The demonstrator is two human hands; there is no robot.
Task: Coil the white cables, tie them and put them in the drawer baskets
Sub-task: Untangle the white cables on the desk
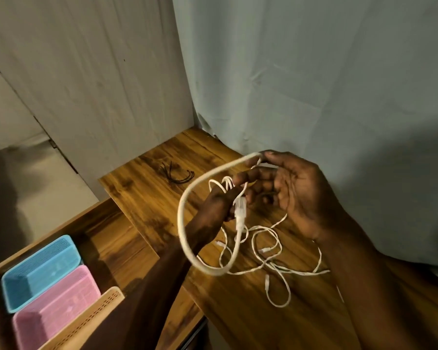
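Coiling step, first loop formed. Left hand (216,203) grips the flat white network cable (187,193) near its clear plastic plug (239,210), fingers curled round it. Right hand (288,190) pinches the top of the same loop between thumb and fingertips, palm turned toward the camera. The loop hangs in the air between and below both hands, above the wood-grain counter (142,188).

The remaining thin white cables (266,251) lie tangled on the counter just beneath the right hand; cannot tell how many there are.

Judgement: keep the left hand as the fixed anchor and feed each new turn from the right, matching the first loop's size. Let the flat cable lie without twist. Draw slack slowly so the tangle does not lift or knot.

Bundle of black ties (178,173) lies beyond the left hand. Blue plastic mesh basket (39,271) and pink plastic mesh basket (58,309) sit in the open drawer, down-left of the left forearm.
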